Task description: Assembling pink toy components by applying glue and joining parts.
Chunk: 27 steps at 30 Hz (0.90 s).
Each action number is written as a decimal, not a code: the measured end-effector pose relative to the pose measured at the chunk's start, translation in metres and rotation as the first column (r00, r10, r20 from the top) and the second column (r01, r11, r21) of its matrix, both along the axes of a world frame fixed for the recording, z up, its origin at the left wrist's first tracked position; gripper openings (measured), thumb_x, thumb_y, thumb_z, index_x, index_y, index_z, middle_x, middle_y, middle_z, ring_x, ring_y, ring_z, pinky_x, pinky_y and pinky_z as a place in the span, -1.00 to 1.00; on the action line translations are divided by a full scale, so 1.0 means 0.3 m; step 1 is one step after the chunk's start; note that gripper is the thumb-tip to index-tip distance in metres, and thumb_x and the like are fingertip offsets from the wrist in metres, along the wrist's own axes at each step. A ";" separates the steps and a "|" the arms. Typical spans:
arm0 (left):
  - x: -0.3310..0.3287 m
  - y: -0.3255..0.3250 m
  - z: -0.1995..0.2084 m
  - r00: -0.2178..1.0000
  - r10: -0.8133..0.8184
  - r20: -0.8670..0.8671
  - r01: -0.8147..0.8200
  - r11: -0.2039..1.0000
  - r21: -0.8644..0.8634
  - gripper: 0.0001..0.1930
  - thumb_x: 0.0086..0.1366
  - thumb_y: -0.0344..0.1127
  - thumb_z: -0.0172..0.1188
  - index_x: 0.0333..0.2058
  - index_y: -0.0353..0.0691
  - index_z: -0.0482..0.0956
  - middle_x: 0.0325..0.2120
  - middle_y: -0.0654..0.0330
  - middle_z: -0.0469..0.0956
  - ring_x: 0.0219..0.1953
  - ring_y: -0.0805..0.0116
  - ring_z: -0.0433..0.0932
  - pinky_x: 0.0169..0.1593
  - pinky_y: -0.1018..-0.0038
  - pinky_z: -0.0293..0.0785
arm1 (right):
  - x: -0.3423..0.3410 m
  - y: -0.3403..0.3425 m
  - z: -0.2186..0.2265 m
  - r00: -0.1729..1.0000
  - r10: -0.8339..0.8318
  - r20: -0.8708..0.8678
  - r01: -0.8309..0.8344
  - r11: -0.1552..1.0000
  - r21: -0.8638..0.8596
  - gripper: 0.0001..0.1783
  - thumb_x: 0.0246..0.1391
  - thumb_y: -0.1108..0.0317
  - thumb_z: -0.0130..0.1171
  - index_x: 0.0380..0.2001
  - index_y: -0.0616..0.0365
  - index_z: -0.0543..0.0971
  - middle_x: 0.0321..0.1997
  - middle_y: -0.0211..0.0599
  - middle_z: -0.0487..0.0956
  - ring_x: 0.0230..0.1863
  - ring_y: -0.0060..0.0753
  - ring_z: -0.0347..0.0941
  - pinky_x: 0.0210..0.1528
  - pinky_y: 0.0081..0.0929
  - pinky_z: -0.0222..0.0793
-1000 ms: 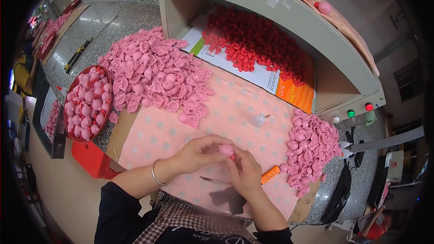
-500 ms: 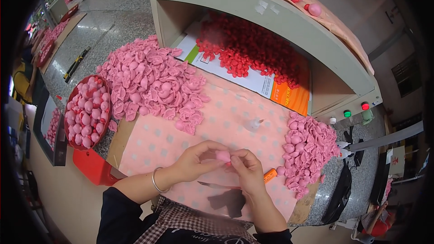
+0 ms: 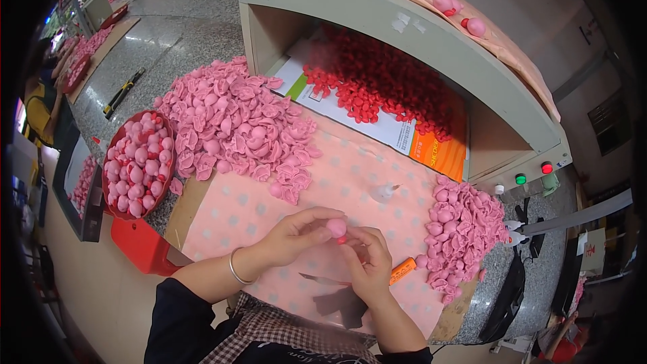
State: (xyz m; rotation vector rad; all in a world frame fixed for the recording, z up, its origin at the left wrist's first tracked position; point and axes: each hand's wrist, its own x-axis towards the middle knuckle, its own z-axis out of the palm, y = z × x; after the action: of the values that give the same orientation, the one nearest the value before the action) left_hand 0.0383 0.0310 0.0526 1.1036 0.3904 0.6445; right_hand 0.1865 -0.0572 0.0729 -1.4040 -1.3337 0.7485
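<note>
Over the middle of the cloth, my left hand (image 3: 291, 236), with a bangle at its wrist, pinches a round pink plastic ball (image 3: 336, 228) between thumb and fingers. Close against it, my right hand (image 3: 369, 266) is closed with its fingertips at a small red plastic piece (image 3: 342, 240). This red piece touches or nearly touches the ball's lower side; the exact contact is too small to tell. Beneath my hands, a knife-like blade (image 3: 325, 279) and a dark flat piece (image 3: 342, 306) lie on the dotted pink cloth (image 3: 246, 226).
Pink petal-shaped parts form a heap (image 3: 236, 118) at left and another (image 3: 461, 229) at right. A red basket (image 3: 172, 172) holds pink-and-red balls. Red pieces (image 3: 377, 81) lie inside the grey hood (image 3: 404, 23). A small glue bottle (image 3: 384, 192) and an orange object (image 3: 402, 270) sit on the cloth.
The pink ball has turned and risen slightly in my left fingers. The red piece shows more plainly at my right fingertips. The whole scene has shifted a little rightward in view.
</note>
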 end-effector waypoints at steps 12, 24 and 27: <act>-0.045 -0.014 0.016 0.978 0.198 0.063 -0.206 0.966 0.157 -0.62 0.10 -0.56 0.08 -0.07 -0.26 0.32 -0.09 0.18 0.30 -0.11 0.41 0.36 -0.03 0.45 0.31 | -0.045 -0.001 0.017 0.984 -0.056 0.171 0.041 0.995 0.088 -0.71 -0.09 0.62 0.04 -0.21 0.28 0.42 -0.20 -0.23 0.36 -0.29 -0.51 0.42 -0.28 -0.63 0.38; -0.138 0.032 0.061 0.934 0.357 0.020 -0.357 0.934 0.016 -0.62 0.11 -0.52 0.07 -0.05 -0.27 0.30 -0.22 0.23 0.39 -0.15 0.43 0.40 -0.04 0.49 0.31 | -0.030 -0.054 0.094 0.730 -0.017 0.683 0.104 0.991 -0.087 -0.74 -0.18 0.44 0.17 -0.32 0.24 0.47 -0.42 -0.22 0.40 -0.40 -0.26 0.39 -0.40 -0.43 0.33; -0.146 0.040 0.071 0.934 0.358 0.019 -0.358 0.933 0.038 -0.62 0.11 -0.52 0.07 -0.05 -0.26 0.30 -0.21 0.23 0.39 -0.15 0.44 0.40 -0.04 0.49 0.30 | -0.034 -0.051 0.101 0.715 0.023 0.699 0.120 0.981 -0.155 -0.75 -0.19 0.41 0.18 -0.36 0.23 0.48 -0.44 -0.22 0.40 -0.40 -0.22 0.39 -0.40 -0.39 0.32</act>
State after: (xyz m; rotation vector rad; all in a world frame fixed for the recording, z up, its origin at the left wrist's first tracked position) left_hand -0.0054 0.0431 0.0740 1.0749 0.5781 0.9849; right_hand 0.1762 -0.0724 0.1032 -1.9893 -1.8226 0.2940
